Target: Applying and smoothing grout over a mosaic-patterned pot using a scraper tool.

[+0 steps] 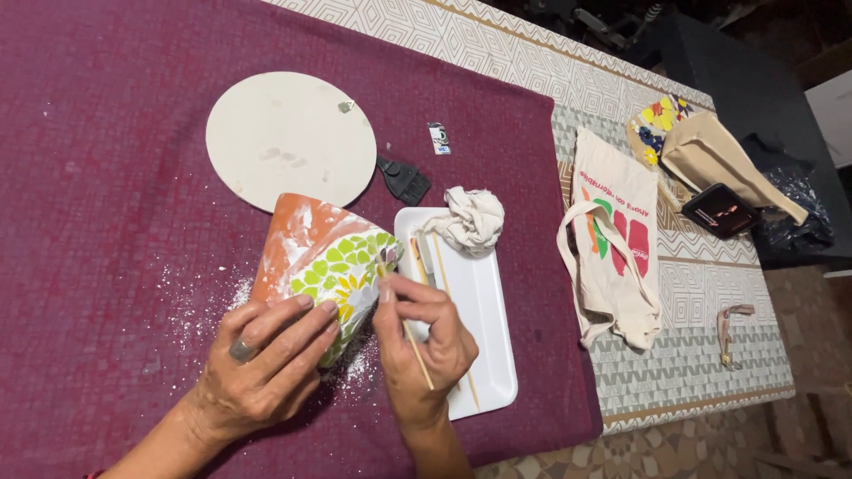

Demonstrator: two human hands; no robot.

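While my left hand (266,368) clamps the terracotta mosaic pot (324,262) and my right hand (424,341) pinches a thin wooden stick (417,350), I log: white rectangular tray (484,302), crumpled cloth (469,222), round pale board (288,137), maroon tablecloth (106,177).

One mosaic pot (327,266), one round board (291,137), one white tray (484,310), two cloth bags (612,239), one rag (470,220).

— What can't you make out?
— The left hand (262,364) hides the near side of the terracotta pot (324,266). The stick's (417,350) tip is lost behind the right hand (424,341).
— And the table's (692,355) far corner?
— Dark, blurred shapes, cut off.
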